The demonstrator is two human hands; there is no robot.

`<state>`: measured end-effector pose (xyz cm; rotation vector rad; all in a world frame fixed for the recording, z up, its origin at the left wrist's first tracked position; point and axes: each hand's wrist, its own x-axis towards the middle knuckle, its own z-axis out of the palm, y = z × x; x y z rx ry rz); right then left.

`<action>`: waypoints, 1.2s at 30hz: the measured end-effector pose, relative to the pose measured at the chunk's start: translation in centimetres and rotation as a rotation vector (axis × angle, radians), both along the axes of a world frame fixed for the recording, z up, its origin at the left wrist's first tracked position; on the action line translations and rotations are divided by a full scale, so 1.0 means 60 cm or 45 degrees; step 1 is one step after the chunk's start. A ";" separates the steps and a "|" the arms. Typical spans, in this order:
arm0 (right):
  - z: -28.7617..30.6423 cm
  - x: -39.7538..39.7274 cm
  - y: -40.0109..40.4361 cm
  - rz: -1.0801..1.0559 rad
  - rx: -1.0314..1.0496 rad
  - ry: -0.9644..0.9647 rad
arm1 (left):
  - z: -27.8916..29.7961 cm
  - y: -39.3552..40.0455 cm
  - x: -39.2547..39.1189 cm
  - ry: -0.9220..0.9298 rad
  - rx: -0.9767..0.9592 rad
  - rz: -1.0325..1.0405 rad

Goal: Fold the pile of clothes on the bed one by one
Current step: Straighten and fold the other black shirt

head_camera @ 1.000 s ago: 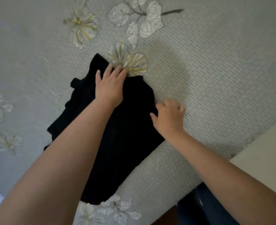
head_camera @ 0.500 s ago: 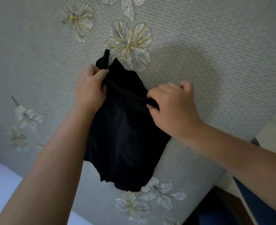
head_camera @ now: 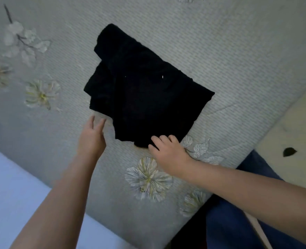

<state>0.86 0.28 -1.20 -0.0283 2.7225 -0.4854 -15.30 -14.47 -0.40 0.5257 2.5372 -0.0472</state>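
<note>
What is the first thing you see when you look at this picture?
The black garment jumps out first, lying folded in the middle of the grey bed cover with its pale printed flowers. Next come the two bare arms reaching in from below: the right hand has its fingers on the garment's near edge, and the left hand is open just beside it.

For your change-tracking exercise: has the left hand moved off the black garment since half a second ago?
Yes. The left hand has let go and now lies open on the bedspread, just beside the black garment, at its near-left edge.
</note>
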 end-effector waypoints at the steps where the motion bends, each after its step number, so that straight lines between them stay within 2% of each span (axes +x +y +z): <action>1: -0.006 0.003 -0.004 -0.060 -0.041 -0.004 | -0.009 -0.014 0.009 0.021 0.048 0.018; 3: -0.014 -0.001 -0.001 -0.199 -0.144 0.196 | -0.018 -0.016 0.015 0.131 0.197 -0.068; 5: -0.018 -0.017 -0.009 -0.276 -0.069 0.325 | -0.022 -0.010 0.017 0.249 0.371 -0.197; 6: -0.021 -0.027 -0.013 -0.302 0.029 0.270 | -0.024 0.002 0.014 0.296 0.449 -0.301; 8: -0.029 -0.049 -0.033 -0.213 0.189 -0.006 | -0.033 0.023 0.010 0.341 0.510 -0.423; 10: -0.054 -0.055 -0.044 -0.115 0.290 -0.233 | -0.050 0.041 0.011 0.199 0.319 -0.470; 13: -0.077 -0.053 -0.040 -0.082 0.325 -0.273 | -0.089 0.048 0.011 0.024 -0.126 -0.530; 14: -0.077 -0.054 -0.037 -0.073 0.303 -0.255 | -0.095 0.048 0.011 -0.001 -0.207 -0.548; 21: -0.039 -0.075 0.006 -0.024 0.072 -0.328 | -0.078 0.060 -0.002 -0.135 -0.445 -0.656; 24: 0.009 -0.076 0.054 -0.059 -0.043 -0.313 | -0.055 0.073 0.019 -0.035 -0.284 -0.574; 27: 0.064 -0.044 0.128 -0.080 -0.071 -0.265 | -0.024 0.111 0.064 0.127 0.085 -0.486; 30: 0.115 0.005 0.211 -0.088 0.016 -0.191 | 0.016 0.187 0.101 0.321 0.438 -0.591; 34: 0.181 0.060 0.341 -0.184 0.113 -0.082 | 0.114 0.316 0.115 0.513 0.639 -0.717; 36: 0.211 0.086 0.410 -0.254 0.125 -0.009 | 0.165 0.389 0.121 0.548 0.625 -0.829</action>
